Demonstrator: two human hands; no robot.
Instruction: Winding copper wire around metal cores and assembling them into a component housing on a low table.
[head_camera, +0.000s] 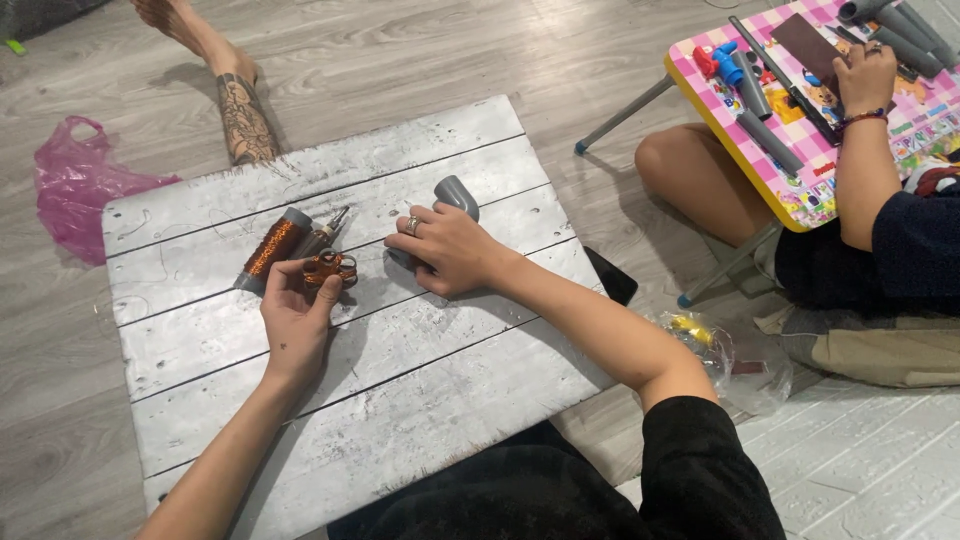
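Two hands at work on the grey plank surface (400, 400). My left hand (295, 320) pinches a small copper-wire coil (329, 268) at its fingertips, just beside the copper wire spool (272, 249) and pliers (325, 232) — I'd keep that pinch light. My right hand (450, 248) lies closed over a grey pipe elbow (455, 193), steadying it flat.

A home floor used as a makeshift workplace is shown. Grey wood-look flooring (420, 50) is seen, on which a whitewashed plank board (400, 390) and a pink checked folding table (800, 190) are set low.
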